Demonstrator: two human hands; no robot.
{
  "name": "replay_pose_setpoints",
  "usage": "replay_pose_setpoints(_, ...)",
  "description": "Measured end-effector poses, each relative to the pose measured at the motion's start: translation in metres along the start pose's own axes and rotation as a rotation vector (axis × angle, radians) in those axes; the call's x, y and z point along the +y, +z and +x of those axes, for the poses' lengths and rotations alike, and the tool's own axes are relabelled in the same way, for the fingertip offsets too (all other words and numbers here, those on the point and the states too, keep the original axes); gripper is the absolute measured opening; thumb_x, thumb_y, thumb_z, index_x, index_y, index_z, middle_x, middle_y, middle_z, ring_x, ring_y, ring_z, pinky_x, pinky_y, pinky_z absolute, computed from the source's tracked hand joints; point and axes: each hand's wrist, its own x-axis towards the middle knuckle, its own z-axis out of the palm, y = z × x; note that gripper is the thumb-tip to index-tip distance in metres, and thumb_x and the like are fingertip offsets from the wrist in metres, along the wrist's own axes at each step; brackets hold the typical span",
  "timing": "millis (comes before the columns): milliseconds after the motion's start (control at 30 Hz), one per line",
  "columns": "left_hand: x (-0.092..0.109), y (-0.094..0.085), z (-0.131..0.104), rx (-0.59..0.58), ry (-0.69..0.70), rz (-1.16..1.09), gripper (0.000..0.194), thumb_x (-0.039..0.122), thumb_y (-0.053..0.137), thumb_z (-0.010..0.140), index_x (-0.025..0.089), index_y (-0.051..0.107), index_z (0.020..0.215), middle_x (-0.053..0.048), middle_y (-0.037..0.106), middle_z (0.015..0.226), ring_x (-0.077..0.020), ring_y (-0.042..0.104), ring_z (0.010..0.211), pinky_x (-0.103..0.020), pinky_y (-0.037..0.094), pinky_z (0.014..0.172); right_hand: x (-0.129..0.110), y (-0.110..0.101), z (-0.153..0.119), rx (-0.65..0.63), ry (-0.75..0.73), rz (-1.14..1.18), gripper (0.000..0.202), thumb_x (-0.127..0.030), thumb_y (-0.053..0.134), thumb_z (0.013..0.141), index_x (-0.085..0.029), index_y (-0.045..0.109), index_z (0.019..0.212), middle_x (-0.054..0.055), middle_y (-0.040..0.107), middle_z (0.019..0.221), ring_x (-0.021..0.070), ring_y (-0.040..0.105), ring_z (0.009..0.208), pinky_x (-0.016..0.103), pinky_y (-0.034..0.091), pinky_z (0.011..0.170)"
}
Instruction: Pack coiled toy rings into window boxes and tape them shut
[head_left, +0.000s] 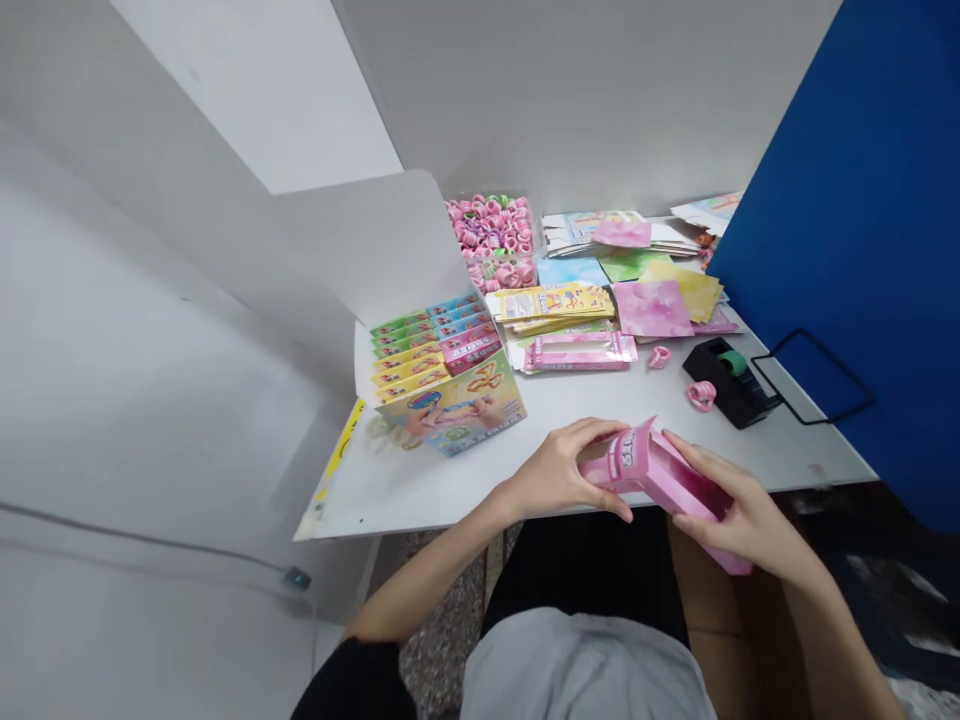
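Over the table's front edge, a small pink cardboard box (682,485) is held in both hands. My left hand (564,470) has its thumb and fingers around the box's left part, which sits at an angle to the rest. Around the longer right part, my right hand (739,505) is closed, with its fingers along the sides. An opening into the box faces up; whether it is one piece or two I cannot tell. Beyond it on the table lie a pink and white striped coil (701,396), a smaller coil (658,357) and a flat pink windowed box (579,352).
At left stands a display carton (457,412) with green, blue, yellow and pink packets. A clear bin (495,240) of pink coils is behind it. Yellow printed boxes (559,302), coloured square sheets (652,307) and a black tape dispenser (727,385) lie toward the right. A blue panel (862,260) borders the table.
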Motion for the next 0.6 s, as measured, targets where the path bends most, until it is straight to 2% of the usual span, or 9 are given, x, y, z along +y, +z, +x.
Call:
replay_pose_setpoints(233, -0.006, 0.001, -0.025, -0.132, 0.042, 0.367, 0.086, 0.055, 0.086, 0.069, 0.022, 0.052, 0.141, -0.016, 0.063, 0.133, -0.0335, 0.060, 0.125, -0.050, 0.048, 0.107, 0.000, -0.010, 0.001, -0.300, 0.003, -0.249, 0.077, -0.027, 0.069, 0.076, -0.028, 0.051, 0.151, 0.005, 0.071, 0.102, 0.0230, 0.068, 0.083, 0.032, 0.053, 0.073)
replay_pose_setpoints(333, -0.007, 0.008, -0.035, -0.193, 0.118, 0.550, 0.087, 0.051, 0.086, 0.072, 0.021, 0.047, 0.144, -0.017, 0.062, 0.132, -0.0349, 0.060, 0.124, -0.052, 0.050, 0.103, 0.000, -0.010, 0.005, -0.448, 0.022, -0.309, 0.082, -0.027, 0.070, 0.072, -0.029, 0.049, 0.152, 0.003, 0.071, 0.102, 0.0232, 0.068, 0.086, 0.030, 0.051, 0.073)
replay_pose_setpoints(400, -0.008, 0.015, -0.040, -0.206, 0.159, 0.637, 0.090, 0.047, 0.087, 0.071, 0.019, 0.043, 0.145, -0.018, 0.062, 0.131, -0.0357, 0.060, 0.123, -0.052, 0.051, 0.101, 0.002, -0.007, 0.009, -0.513, 0.028, -0.293, 0.090, -0.027, 0.070, 0.070, -0.026, 0.043, 0.156, 0.006, 0.072, 0.112, 0.0261, 0.069, 0.095, 0.032, 0.052, 0.079)
replay_pose_setpoints(500, -0.010, 0.027, -0.044, -0.176, 0.162, 0.726, 0.092, 0.043, 0.088, 0.071, 0.016, 0.040, 0.145, -0.019, 0.062, 0.130, -0.0364, 0.061, 0.118, -0.051, 0.051, 0.098, 0.006, 0.005, 0.014, -0.510, 0.010, -0.316, 0.102, -0.028, 0.070, 0.069, -0.017, 0.029, 0.161, 0.013, 0.070, 0.122, 0.0298, 0.068, 0.102, 0.036, 0.051, 0.083)
replay_pose_setpoints(600, -0.016, 0.035, -0.046, -0.127, 0.109, 0.811, 0.091, 0.039, 0.088, 0.072, 0.013, 0.038, 0.144, -0.020, 0.061, 0.130, -0.0369, 0.061, 0.116, -0.050, 0.051, 0.097, 0.008, 0.023, 0.017, -0.404, -0.074, -0.463, 0.108, -0.027, 0.069, 0.069, -0.013, 0.019, 0.164, 0.015, 0.071, 0.112, 0.0314, 0.066, 0.095, 0.041, 0.050, 0.083)
